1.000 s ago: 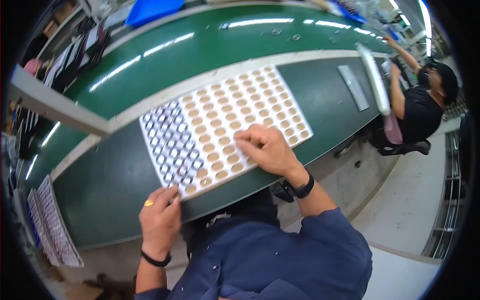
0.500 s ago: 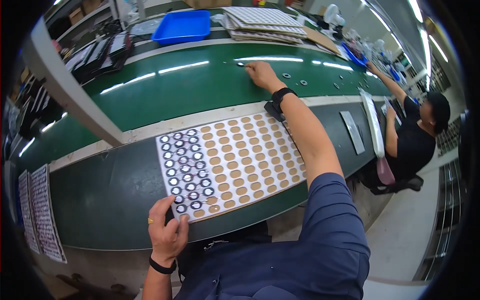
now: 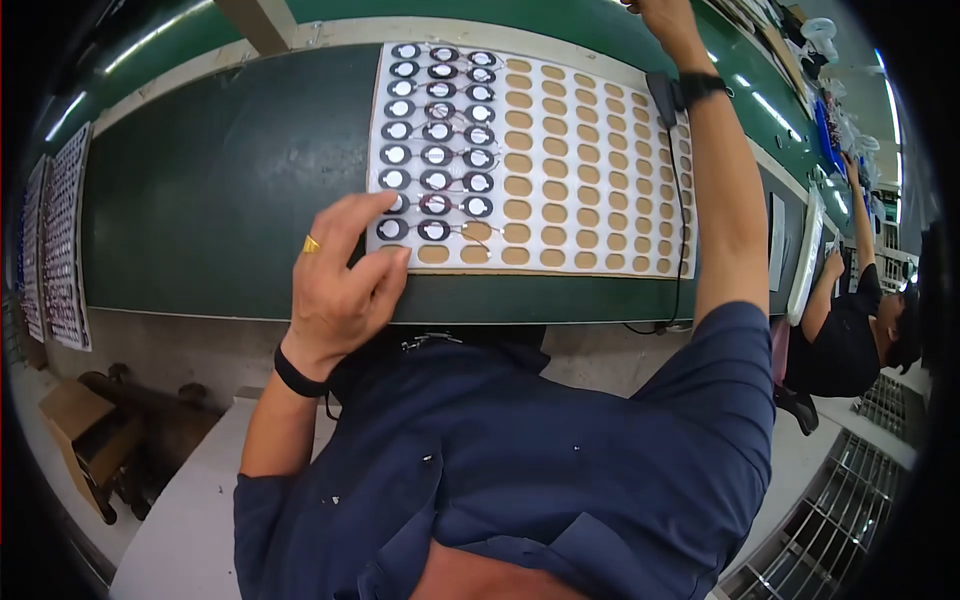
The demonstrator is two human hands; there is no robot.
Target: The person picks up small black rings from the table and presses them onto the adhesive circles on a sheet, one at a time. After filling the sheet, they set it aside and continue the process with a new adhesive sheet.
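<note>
A white tray point(image 3: 585, 262) with rows of oval cutouts lies on the dark green tabletop. Its left columns hold small black oval parts point(image 3: 436, 155) with round white centres and thin wires; the other cutouts show tan bottoms. My left hand point(image 3: 345, 275) rests at the tray's lower left corner, thumb and forefinger apart, the forefinger's tip over a part near the edge. Beyond the tray my right hand point(image 3: 665, 18) reaches over the green belt at the top edge, fingertips drawn together and partly cut off by the picture. What they hold cannot be made out.
A black cable point(image 3: 684, 220) hangs from the black device point(image 3: 662, 98) at my right wrist and crosses the tray's right side. Filled trays point(image 3: 68, 240) lean at the far left. A post point(image 3: 258, 22) stands behind the table. A co-worker point(image 3: 845, 330) sits at the right.
The view has tilted down and shifted, so the tray appears higher. My right hand, earlier at a small dark part on the belt, is now at the top edge. My left hand stays by the tray's corner.
</note>
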